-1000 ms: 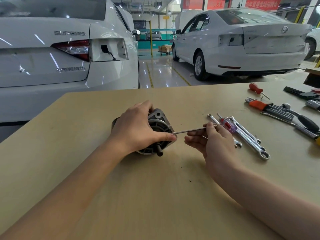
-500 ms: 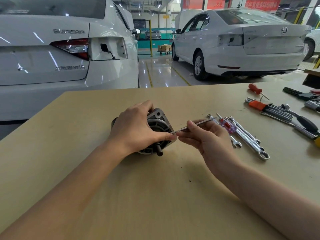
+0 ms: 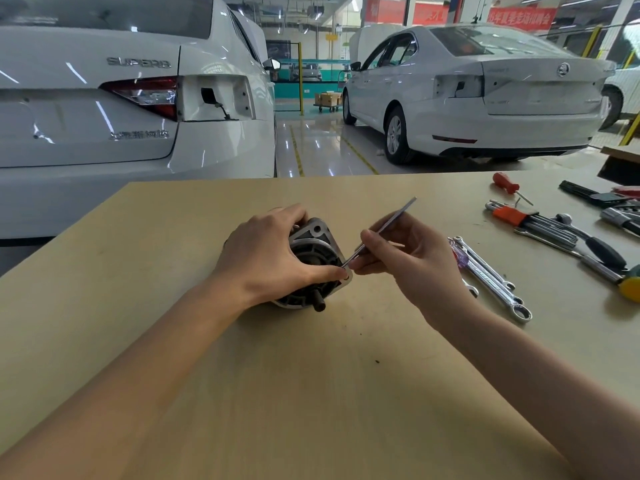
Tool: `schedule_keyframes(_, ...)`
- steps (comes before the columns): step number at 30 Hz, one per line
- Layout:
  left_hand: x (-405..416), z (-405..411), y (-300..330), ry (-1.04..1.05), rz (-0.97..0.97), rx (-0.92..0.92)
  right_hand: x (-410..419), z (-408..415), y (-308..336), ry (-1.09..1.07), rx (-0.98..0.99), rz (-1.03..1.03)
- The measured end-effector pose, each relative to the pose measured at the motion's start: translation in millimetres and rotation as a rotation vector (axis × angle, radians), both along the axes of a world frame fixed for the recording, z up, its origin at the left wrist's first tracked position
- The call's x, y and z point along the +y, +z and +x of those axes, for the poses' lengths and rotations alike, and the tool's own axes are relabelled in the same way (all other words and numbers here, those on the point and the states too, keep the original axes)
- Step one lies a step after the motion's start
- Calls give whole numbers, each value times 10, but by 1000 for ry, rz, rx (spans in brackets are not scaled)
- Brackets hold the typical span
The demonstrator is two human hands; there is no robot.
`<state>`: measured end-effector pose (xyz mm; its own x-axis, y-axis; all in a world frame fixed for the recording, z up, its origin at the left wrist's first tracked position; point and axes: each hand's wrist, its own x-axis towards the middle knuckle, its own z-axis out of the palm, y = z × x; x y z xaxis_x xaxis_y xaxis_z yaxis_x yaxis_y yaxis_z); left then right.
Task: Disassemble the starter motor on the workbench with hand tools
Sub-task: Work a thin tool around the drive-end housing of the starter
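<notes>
The grey starter motor (image 3: 313,252) lies on its side on the tan workbench (image 3: 311,393), its flanged end with a short dark shaft facing me. My left hand (image 3: 266,258) grips the motor body from the left, thumb on the flange. My right hand (image 3: 408,261) pinches a long thin metal rod (image 3: 384,228). The rod slants up to the right, and its lower tip sits at a hole in the flange corner by my left thumb.
Several combination wrenches (image 3: 491,278) and a purple-handled screwdriver lie right of my right hand. Farther right are a hex-key set with an orange holder (image 3: 519,216), a red screwdriver (image 3: 505,183) and dark-handled tools. Two white cars stand beyond the bench's far edge.
My right hand has slid along the rod toward the motor and tipped its free end upward. The rod lay nearly level before; now it slants steeply. My left hand has stayed on the motor.
</notes>
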<state>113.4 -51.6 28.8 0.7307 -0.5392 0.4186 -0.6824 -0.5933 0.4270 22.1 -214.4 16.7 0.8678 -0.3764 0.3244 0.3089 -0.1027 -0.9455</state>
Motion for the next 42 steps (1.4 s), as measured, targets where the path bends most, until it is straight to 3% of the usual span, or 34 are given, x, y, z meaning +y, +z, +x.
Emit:
schedule_keyframes(5,143,124,-65,-163,-300,290,121,98,61,-64,-94,-362)
schedule_keyframes(9,226,256,-113,-220,-536,449,276,191,-6,-177,-293,-671)
schedule_keyframes(13,342,419,-85,-243,-707,677,311,199,-70,-68,-397,-916)
schedule_keyframes(16,358,452,-98,-299,-762,715,321,200,-112,3,-407,-1100)
schedule_keyframes(18,361,450,-96,-324,-820,753,304,204,-125,30,-403,-1117)
schedule_keyframes(23,327,442,-151,-267,-795,649,333,143,-164,-117,-459,-803)
schedule_keyframes(26,276,361,-180,-228,-696,507,248,77,-134,-180,-331,-303)
schedule_keyframes(28,257,303,-213,-241,-513,371,151,45,-106,-200,-183,38)
schedule_keyframes(30,247,260,-246,-193,-280,223,72,47,-116,-191,-3,313)
schedule_keyframes(32,237,233,-246,-130,-223,168,48,84,-130,-175,107,507)
schedule_keyframes(42,203,194,-282,-89,-320,132,124,98,-131,-83,185,611)
